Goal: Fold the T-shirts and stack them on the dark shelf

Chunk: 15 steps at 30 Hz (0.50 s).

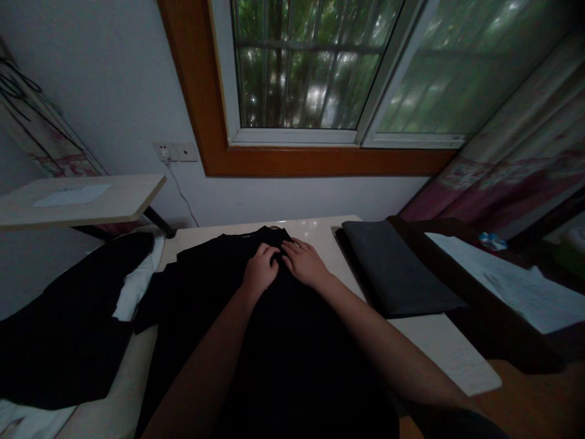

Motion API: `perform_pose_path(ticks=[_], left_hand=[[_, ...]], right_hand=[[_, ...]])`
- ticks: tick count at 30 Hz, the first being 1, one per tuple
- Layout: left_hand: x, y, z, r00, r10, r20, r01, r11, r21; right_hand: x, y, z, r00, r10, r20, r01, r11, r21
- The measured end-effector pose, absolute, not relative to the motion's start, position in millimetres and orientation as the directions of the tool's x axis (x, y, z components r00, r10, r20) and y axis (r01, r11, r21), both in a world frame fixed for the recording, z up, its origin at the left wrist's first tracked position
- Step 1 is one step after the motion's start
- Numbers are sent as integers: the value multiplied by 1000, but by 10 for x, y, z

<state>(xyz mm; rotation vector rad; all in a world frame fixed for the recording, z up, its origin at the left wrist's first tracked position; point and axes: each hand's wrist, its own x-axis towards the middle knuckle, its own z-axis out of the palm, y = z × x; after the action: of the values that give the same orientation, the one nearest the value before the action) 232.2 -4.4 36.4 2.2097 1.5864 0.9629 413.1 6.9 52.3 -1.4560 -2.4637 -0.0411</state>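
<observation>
A black T-shirt (205, 274) lies spread over the pale table, its collar end toward the window and one sleeve out to the left. My left hand (261, 268) rests on its upper part, fingers curled in and closed on the dark cloth. Close beside it, my right hand (305, 261) holds the shirt near its right shoulder edge, thumb and fingers drawn toward the left hand. The cloth between the fingertips is too dark to make out in detail.
A dark grey folded item (400, 268) lies at the table's right side. Left are a black garment (68, 317) with white cloth, and a small raised shelf (123, 195) bearing paper. Papers (507, 277) lie on a dark surface at right. A window (315, 73) and wall stand behind.
</observation>
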Motion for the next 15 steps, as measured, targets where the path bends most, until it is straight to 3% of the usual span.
perform_pose_path(ticks=[7,15], left_hand=[[2335,-58,377,186,918,351,757,-362,544],[2314,-56,370,183,929,321,795,-332,508]], right_hand=[[4118,259,413,-353,903,243,932,363,6],[4173,368,359,-238,936,261,967,253,-26]])
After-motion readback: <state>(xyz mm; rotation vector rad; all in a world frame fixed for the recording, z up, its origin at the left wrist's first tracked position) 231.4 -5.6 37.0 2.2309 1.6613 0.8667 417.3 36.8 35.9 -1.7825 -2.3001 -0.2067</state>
